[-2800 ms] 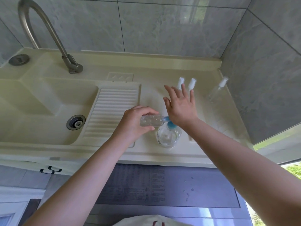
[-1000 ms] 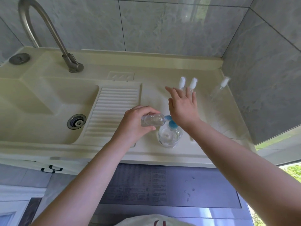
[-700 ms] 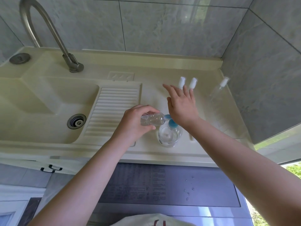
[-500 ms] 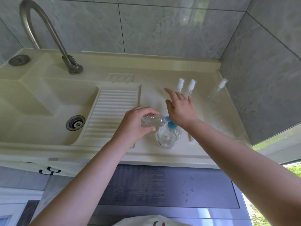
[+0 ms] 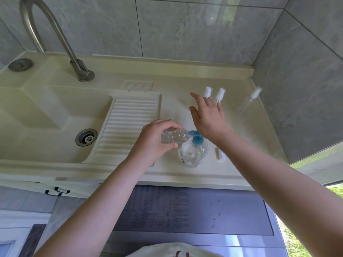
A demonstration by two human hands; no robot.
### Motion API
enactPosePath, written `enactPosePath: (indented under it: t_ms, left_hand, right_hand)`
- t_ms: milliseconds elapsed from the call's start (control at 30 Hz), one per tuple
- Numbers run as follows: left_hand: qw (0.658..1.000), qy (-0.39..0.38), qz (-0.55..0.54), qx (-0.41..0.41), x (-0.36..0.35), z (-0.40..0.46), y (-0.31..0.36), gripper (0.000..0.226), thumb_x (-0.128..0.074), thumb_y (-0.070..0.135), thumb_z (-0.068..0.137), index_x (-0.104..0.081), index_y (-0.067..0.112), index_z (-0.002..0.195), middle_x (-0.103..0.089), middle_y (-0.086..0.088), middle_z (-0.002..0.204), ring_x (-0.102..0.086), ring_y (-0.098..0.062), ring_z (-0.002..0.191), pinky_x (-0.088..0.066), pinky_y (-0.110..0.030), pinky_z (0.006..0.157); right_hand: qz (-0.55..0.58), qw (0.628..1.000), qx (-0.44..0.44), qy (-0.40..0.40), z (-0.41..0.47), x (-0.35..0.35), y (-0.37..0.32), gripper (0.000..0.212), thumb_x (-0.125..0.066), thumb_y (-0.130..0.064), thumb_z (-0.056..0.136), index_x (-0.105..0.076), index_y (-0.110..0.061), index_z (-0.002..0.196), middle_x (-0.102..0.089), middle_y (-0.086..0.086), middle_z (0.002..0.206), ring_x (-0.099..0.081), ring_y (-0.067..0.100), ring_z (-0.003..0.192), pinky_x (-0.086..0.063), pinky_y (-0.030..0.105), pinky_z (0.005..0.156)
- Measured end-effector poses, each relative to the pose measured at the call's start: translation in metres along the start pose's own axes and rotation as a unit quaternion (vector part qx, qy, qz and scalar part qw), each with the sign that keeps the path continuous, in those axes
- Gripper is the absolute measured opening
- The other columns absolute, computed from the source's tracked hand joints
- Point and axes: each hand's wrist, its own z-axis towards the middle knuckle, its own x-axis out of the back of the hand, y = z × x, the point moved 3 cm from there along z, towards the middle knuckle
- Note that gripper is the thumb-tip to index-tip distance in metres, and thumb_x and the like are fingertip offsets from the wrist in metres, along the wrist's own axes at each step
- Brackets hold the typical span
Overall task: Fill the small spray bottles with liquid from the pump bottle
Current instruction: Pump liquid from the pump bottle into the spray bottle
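Left hand curls round a small clear spray bottle, held nearly on its side with the open neck at the blue spout of the pump bottle. Right hand sits on the pump head, fingers straight and spread, heel of the palm over the blue top; whether it is pressing down at this instant, cannot tell. The pump bottle stands on the counter just below and between both hands, clear-walled, liquid inside. Beyond the right hand's fingertips stand two capped spray bottles; a third spray bottle lies off to the right near the wall. A loose white cap rests just right of the pump bottle, under the right wrist. Judgement: the small bottle looks thin, light plastic, likely slick if wet and easily squeezed, so a mid-body grip with moderate force suits it. The narrow neck leaves little margin against the spout; spills seem likely if it drifts.
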Motion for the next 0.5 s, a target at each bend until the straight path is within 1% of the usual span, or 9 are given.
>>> enactPosePath:
  t_ms: [67, 167, 300, 433, 500]
  left_hand:
    - [1.0, 0.003, -0.005, 0.001, 0.0, 0.0, -0.002, 0.049, -0.087, 0.005, 0.065, -0.073, 0.027, 0.107, -0.066, 0.011, 0.101, -0.059, 0.006, 0.095, -0.037, 0.001, 0.083]
    - [1.0, 0.0, 0.005, -0.003, 0.0, 0.001, -0.002, 0.05, -0.087, 0.005, 0.064, -0.073, 0.028, 0.106, -0.065, 0.012, 0.098, -0.059, 0.005, 0.093, -0.038, -0.002, 0.083]
    - [1.0, -0.002, 0.008, 0.001, 0.001, 0.001, -0.003, 0.049, -0.087, 0.005, 0.064, -0.073, 0.027, 0.106, -0.063, 0.016, 0.095, -0.058, 0.006, 0.093, -0.036, 0.0, 0.082]
    - [1.0, -0.001, 0.008, 0.0, -0.001, 0.001, -0.003, 0.049, -0.087, 0.007, 0.065, -0.073, 0.028, 0.107, -0.064, 0.012, 0.097, -0.058, 0.005, 0.094, -0.036, 0.0, 0.082]
    - [1.0, -0.004, 0.013, 0.001, -0.002, 0.001, -0.004, 0.05, -0.087, 0.007, 0.065, -0.073, 0.028, 0.108, -0.064, 0.011, 0.097, -0.058, 0.006, 0.093, -0.035, 0.0, 0.081]
  right_hand:
    - [-0.005, 1.0, 0.003, -0.011, -0.003, -0.007, -0.002, 0.047, -0.034, -0.03, 0.106, -0.031, -0.024, 0.153, -0.04, 0.001, 0.154, -0.02, 0.031, 0.15, -0.009, 0.054, 0.121]
    - [0.015, 0.999, -0.032, -0.03, -0.006, -0.016, 0.002, 0.045, -0.031, -0.032, 0.106, -0.035, -0.027, 0.15, -0.043, 0.0, 0.153, -0.021, 0.029, 0.15, -0.01, 0.054, 0.12]
    - [-0.003, 0.999, -0.031, -0.026, 0.0, -0.007, 0.003, 0.05, -0.033, -0.039, 0.106, -0.026, -0.027, 0.154, -0.033, 0.001, 0.159, -0.01, 0.031, 0.152, -0.005, 0.052, 0.122]
    - [-0.02, 0.999, -0.025, -0.035, 0.002, -0.013, 0.005, 0.049, -0.034, -0.032, 0.105, -0.028, -0.027, 0.154, -0.033, 0.001, 0.159, -0.01, 0.032, 0.152, -0.006, 0.051, 0.121]
    - [-0.005, 0.998, -0.042, -0.042, -0.003, -0.02, 0.008, 0.047, -0.032, -0.031, 0.105, -0.031, -0.028, 0.152, -0.035, 0.0, 0.158, -0.011, 0.032, 0.152, -0.007, 0.051, 0.121]
